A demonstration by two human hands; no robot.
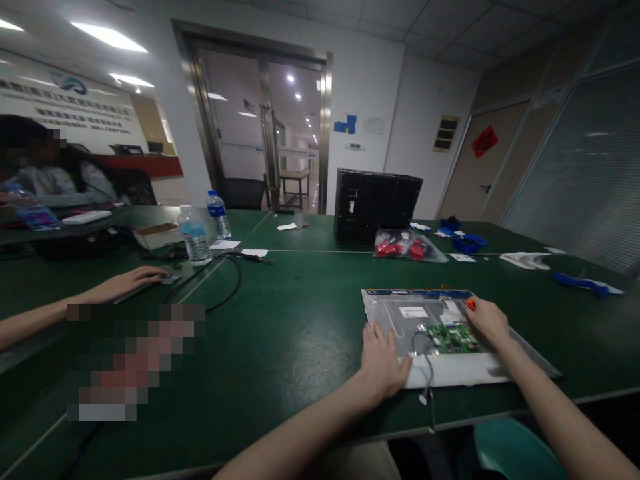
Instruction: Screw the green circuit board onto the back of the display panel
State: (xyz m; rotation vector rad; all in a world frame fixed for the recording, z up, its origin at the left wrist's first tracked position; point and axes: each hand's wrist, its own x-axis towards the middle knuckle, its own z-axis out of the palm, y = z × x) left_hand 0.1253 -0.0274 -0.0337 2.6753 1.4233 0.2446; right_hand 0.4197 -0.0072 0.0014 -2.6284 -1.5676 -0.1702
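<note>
A flat LCD panel (383,320) lies back side up on the green table in front of me. It carries a green circuit board (455,339), a blue strip along its far edge, and a grey cable (429,373) hanging over its near edge. My left hand (383,360) rests on the panel's left edge, fingers extended and apart, holding nothing. At the far right part of the panel, my right hand (487,320) is closed around an orange-handled tool (471,304). Only the orange end shows; the rest of the tool is hidden by the fingers.
A black monitor-like casing (375,203) stands ahead, with a clear bag (410,247) of red items before it. Blue pieces (465,243) lie to the right. At left are water bottles (194,237), black cables, and a co-worker's hand (135,279). A teal bin (515,450) sits below the table edge.
</note>
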